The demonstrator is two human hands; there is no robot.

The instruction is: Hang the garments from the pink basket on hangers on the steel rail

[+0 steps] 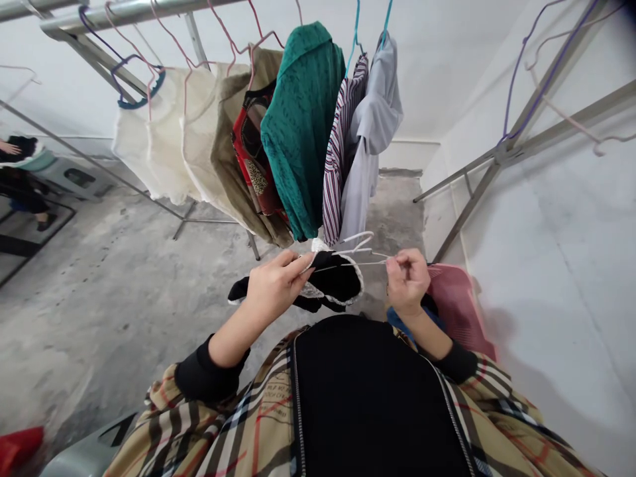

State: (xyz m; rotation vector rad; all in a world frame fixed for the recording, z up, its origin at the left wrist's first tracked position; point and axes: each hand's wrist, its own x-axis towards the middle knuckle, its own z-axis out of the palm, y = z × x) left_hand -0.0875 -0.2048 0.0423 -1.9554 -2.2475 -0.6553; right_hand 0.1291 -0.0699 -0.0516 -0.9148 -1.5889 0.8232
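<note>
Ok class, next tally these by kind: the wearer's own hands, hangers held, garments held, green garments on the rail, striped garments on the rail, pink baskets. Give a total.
Own hands (left hand, right hand): 2
White hanger, held: 1
Black garment with white trim, held: 1
Green collared garment: 1
Striped garment: 1
Pink plastic basket: 1
Total: 7

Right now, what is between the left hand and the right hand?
The white hanger and part of the black garment, as the head view shows.
</note>
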